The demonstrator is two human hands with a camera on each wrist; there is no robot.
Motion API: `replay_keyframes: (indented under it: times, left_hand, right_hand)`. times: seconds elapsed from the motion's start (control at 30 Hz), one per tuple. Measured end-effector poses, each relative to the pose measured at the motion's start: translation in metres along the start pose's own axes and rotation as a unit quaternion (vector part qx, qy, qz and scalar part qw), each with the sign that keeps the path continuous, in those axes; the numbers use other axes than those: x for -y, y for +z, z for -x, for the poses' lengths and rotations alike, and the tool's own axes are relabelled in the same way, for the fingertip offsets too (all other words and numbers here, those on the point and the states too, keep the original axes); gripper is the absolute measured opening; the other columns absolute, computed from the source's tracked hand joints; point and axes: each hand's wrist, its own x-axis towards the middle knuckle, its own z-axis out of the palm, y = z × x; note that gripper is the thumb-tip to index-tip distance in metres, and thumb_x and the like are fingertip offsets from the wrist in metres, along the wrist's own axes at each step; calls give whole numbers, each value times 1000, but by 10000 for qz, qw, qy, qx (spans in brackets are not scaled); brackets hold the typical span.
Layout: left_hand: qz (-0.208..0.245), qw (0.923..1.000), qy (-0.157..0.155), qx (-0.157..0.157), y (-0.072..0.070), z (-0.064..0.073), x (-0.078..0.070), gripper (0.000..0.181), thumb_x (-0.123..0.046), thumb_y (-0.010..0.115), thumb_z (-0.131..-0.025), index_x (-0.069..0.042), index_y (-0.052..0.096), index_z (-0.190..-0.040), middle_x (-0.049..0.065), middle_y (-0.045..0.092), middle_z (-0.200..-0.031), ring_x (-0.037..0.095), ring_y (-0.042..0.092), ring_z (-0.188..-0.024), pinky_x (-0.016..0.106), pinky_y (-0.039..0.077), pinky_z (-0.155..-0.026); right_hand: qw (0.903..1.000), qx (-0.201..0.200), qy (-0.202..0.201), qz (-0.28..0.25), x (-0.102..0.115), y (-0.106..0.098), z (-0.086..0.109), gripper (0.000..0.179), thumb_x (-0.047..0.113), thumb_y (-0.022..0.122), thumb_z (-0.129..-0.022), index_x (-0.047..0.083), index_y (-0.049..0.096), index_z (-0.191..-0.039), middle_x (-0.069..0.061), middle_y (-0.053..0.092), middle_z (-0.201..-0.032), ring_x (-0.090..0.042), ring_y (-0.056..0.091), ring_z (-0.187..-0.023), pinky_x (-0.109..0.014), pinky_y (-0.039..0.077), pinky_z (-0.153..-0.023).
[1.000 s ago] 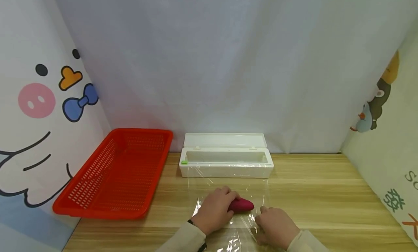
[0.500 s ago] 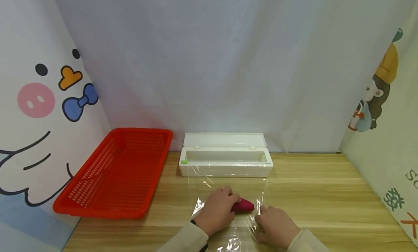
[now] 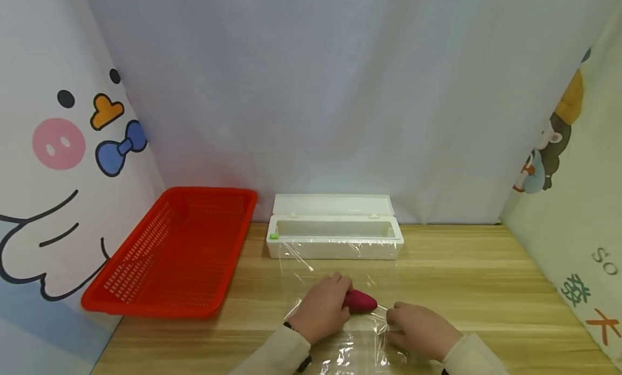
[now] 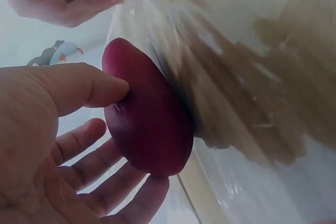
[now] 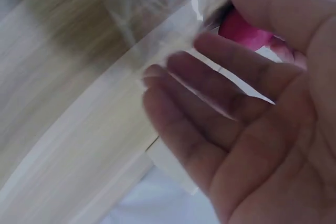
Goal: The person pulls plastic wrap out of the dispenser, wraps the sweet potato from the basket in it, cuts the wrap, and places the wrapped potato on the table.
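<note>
My left hand (image 3: pixel 323 309) grips a purple-red sweet potato (image 3: pixel 360 301), its tapered end pointing right. In the left wrist view the thumb presses on the near side of the sweet potato (image 4: pixel 149 114) and the fingers reach around its lower end. Clear plastic wrap (image 3: pixel 347 340) runs from the white wrap dispenser (image 3: pixel 335 249) toward me, beneath the sweet potato. At the wrap's right edge is my right hand (image 3: pixel 421 329), its fingertips close to the creased film. The right wrist view shows that hand's fingers (image 5: pixel 173 124) loosely bent, the thumb apart from them.
An orange-red perforated basket (image 3: pixel 180 256) stands on the wooden table (image 3: pixel 461 278) at the left. The dispenser's lid (image 3: pixel 333 205) is raised at the back, before a grey-white curtain (image 3: pixel 316 94). Printed cloth panels border both sides.
My right hand has shifted slightly right, and creases now stretch between the sweet potato's tip and its fingertips. The left hand keeps its grip on the sweet potato. The head view has tilted slightly.
</note>
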Motion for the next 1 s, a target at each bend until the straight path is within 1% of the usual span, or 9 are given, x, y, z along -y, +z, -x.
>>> replay_keyframes:
  times: [0.17,0.27,0.4,0.5,0.6,0.7,0.77,0.83,1.0]
  left_hand:
    - [101,9999,-106,16,-2,1,4,26,-19,72,-77,-15,57,-98,-3,54,-92,12,51,-79,25,47,-67]
    - [121,9999,-48,-57,-3,2,4,24,-17,72,-76,-15,59,-97,-3,54,-91,13,52,-80,26,47,-67]
    - [136,9998,-10,-115,-3,3,4,27,-17,72,-75,-14,59,-98,-3,54,-91,13,52,-79,26,47,-66]
    - [143,9999,-67,-60,-2,4,4,34,-18,74,-75,-15,59,-105,-3,55,-95,13,53,-84,27,49,-71]
    - [162,9998,-146,-29,-1,8,4,44,-17,74,-74,-16,56,-115,-2,56,-105,14,55,-93,28,50,-77]
    - [212,9996,-182,-84,-9,14,4,48,-14,72,-73,-15,55,-117,-1,56,-107,15,54,-95,29,50,-76]
    - [255,9996,-142,-7,-20,21,7,41,-13,71,-72,-15,56,-111,-3,55,-100,13,53,-89,27,49,-70]
    - [193,9997,-24,176,-31,30,12,32,-15,73,-73,-17,58,-101,-7,53,-92,9,51,-83,25,46,-66]
    - [165,9943,219,1029,-52,53,26,15,-17,73,-75,-23,62,-84,-12,52,-80,4,46,-70,22,42,-63]
  right_hand:
    - [9977,-659,-102,91,1,-5,2,7,20,70,-82,17,64,-83,10,50,-81,-4,49,-65,-28,48,-61]
    - [9950,-953,-198,246,0,-7,3,9,18,70,-82,23,64,-77,12,47,-79,-1,44,-63,-24,44,-56]
    - [9909,-1204,-220,556,-1,-4,5,11,21,73,-78,25,63,-75,14,48,-76,-1,45,-62,-23,41,-52]
    - [9936,-1007,-281,433,-4,2,9,13,22,75,-77,25,63,-74,16,48,-73,-1,44,-61,-23,40,-52]
    - [9985,-468,-273,7,-7,11,13,15,22,73,-79,26,61,-72,18,45,-69,-1,40,-58,-21,38,-53]
    - [9993,-146,-218,-270,-10,16,14,19,21,71,-81,29,59,-70,19,42,-67,-1,38,-57,-20,37,-54]
    - [9990,-187,-293,-277,-13,17,15,21,21,71,-80,31,57,-69,20,42,-66,-1,38,-57,-20,37,-55]
    - [9988,-248,-348,-244,-15,17,16,23,21,71,-80,32,56,-67,21,43,-65,0,39,-57,-21,37,-55]
    - [9982,-330,-452,-203,-23,15,20,27,16,70,-76,29,49,-64,20,37,-63,1,34,-55,-19,34,-53]
